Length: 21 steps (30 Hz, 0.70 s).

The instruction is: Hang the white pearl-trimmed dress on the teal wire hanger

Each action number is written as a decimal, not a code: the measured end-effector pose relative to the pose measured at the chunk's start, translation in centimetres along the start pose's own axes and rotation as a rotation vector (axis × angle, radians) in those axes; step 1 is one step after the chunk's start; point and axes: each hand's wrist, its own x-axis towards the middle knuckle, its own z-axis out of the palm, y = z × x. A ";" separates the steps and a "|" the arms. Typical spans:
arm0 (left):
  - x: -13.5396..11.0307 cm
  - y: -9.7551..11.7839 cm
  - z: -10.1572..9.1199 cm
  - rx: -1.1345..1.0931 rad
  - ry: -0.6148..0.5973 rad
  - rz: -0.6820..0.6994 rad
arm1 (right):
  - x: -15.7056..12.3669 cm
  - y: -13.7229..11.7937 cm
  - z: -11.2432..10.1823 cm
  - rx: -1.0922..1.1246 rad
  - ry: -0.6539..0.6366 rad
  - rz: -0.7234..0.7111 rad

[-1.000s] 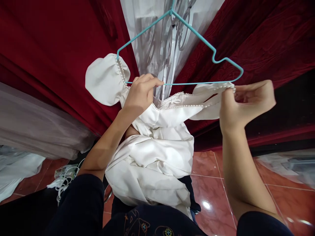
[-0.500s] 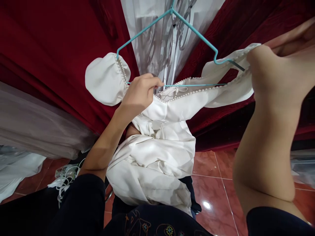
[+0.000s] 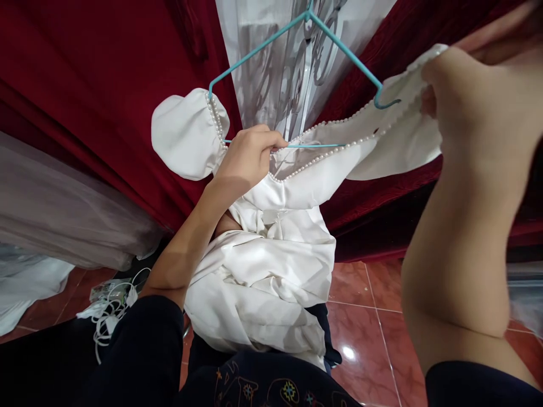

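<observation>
A white dress [image 3: 258,271] with pearl beading along its neckline lies over my lap, its bodice raised toward a light-blue wire hanger [image 3: 263,44]. The puffed left sleeve [image 3: 180,135] hangs on the hanger's left end. My left hand [image 3: 250,152] is closed around the hanger's bottom bar, close to the neckline. At the upper right, my right hand [image 3: 487,90] pinches the pearl-edged shoulder of the other sleeve [image 3: 394,147] and pulls it out to the right. The hanger's right hook lies against the inside of that sleeve's opening.
Dark red curtains [image 3: 106,102] hang in front, with a white metal scrollwork panel [image 3: 292,85] between them. Pale sheer fabric [image 3: 63,198] hangs at the left. White cables [image 3: 112,316] lie in a heap at the lower left. The floor has red tiles [image 3: 360,322].
My right hand has drawn the right sleeve upward, and the sleeve now covers the hanger's right tip less tightly. The hanger and my left hand have shifted slightly right in view.
</observation>
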 end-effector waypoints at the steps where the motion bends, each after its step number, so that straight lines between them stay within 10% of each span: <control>1: -0.1 0.0 -0.1 0.001 0.003 0.003 | 0.4 -0.4 1.0 0.051 0.004 0.020; 6: -0.4 -0.4 -0.8 0.024 0.012 0.036 | -2.9 -2.7 3.2 0.381 0.056 -0.108; 13: -1.3 -0.9 0.6 0.029 0.263 0.262 | -11.7 -1.2 5.9 -0.054 -0.398 -0.422; 17: -1.9 -0.7 -0.4 0.192 0.652 0.251 | -12.7 0.4 7.1 -0.124 -0.224 -0.407; 21: -1.6 -1.7 -3.3 0.269 0.693 0.090 | -13.1 0.3 8.0 -0.073 -0.192 -0.394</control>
